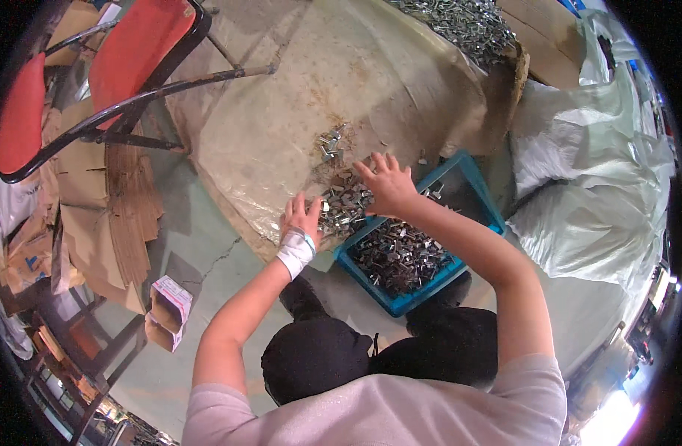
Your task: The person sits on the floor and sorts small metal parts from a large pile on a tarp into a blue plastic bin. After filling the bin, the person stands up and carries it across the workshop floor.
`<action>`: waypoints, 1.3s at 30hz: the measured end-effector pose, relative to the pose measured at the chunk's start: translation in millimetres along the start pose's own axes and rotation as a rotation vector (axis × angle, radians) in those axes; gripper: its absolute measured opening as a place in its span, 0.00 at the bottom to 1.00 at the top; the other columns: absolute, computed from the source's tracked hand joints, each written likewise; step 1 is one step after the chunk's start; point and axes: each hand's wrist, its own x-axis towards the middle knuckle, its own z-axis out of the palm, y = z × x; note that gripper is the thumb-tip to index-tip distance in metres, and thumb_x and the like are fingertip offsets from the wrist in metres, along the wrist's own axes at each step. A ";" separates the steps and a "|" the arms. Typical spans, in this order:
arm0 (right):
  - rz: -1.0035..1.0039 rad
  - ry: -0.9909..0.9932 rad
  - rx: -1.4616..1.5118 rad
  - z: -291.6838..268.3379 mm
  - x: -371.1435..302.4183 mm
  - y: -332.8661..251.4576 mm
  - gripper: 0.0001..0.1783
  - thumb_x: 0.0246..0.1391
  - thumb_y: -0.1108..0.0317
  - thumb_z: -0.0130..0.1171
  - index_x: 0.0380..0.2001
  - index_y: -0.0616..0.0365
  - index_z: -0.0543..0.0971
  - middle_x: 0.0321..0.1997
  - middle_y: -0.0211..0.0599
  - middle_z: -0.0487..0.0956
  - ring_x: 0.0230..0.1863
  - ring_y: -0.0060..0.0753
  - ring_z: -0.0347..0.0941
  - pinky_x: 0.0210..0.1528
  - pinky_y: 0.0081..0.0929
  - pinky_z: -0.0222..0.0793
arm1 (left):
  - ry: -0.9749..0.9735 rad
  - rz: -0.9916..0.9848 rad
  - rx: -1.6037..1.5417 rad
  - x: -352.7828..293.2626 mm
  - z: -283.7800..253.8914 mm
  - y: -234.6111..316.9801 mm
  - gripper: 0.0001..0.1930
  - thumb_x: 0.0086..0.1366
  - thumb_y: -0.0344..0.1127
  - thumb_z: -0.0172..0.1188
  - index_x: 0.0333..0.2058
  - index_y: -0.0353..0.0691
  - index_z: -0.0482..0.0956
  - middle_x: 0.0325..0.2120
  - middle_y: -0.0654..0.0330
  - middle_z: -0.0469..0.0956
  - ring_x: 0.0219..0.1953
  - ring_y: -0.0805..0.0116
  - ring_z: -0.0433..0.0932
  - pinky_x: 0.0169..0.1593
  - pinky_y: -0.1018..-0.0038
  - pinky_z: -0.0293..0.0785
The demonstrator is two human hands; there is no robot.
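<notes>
Centre frame: loose metal pieces (347, 209) likely stiff, light, slippery, best held by flat sides; left hand (302, 218) fingers parted, right hand (390, 190) fingers spread.

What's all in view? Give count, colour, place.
sheet: one, beige, centre
loose parts: many, silvery, on sheet
bin: one, blue, centre right
binned parts: many, silvery, inside bin
metal heap: one, silvery, top
chair: one, red, upper left
cardboard: several, brown, left and top right
carton: one, pale, lower left
bags: several, white, right
wrist wrap: one, white, left wrist
trousers: one pair, black, lower centre
shirt: one, pale, bottom
left fingers: several, beside loose parts
right fingers: several, near bin
</notes>
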 end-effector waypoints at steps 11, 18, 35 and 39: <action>0.008 -0.006 -0.157 40.0 14.0 -37.9 0.39 0.37 0.57 0.61 0.56 0.34 0.59 0.55 0.53 0.57 0.56 0.60 0.52 0.44 0.57 0.64 | 0.404 -0.097 -0.426 19.8 81.0 3.8 0.41 0.33 0.30 0.67 0.52 0.43 0.61 0.44 0.45 0.60 0.46 0.47 0.62 0.51 0.64 0.61; 0.059 -0.019 0.105 28.5 23.6 -31.8 0.37 0.27 0.66 0.64 0.48 0.37 0.66 0.45 0.49 0.61 0.48 0.52 0.60 0.40 0.40 0.70 | 0.466 -0.245 -0.653 32.5 81.2 8.3 0.30 0.34 0.26 0.62 0.43 0.41 0.68 0.35 0.50 0.65 0.39 0.52 0.65 0.45 0.64 0.64; 0.033 0.022 0.166 32.1 24.3 -38.2 0.26 0.35 0.70 0.59 0.43 0.47 0.68 0.42 0.51 0.63 0.43 0.51 0.66 0.36 0.37 0.71 | 0.013 -0.562 -1.390 35.4 55.6 2.4 0.12 0.55 0.26 0.52 0.40 0.40 0.70 0.29 0.63 0.71 0.29 0.68 0.72 0.24 0.70 0.74; 0.056 0.134 0.086 45.3 26.6 -49.0 0.25 0.37 0.66 0.60 0.44 0.45 0.69 0.43 0.51 0.63 0.41 0.50 0.68 0.35 0.36 0.72 | -0.079 -0.527 -1.508 46.5 57.9 2.4 0.11 0.59 0.31 0.48 0.42 0.42 0.69 0.31 0.63 0.71 0.29 0.69 0.73 0.22 0.69 0.76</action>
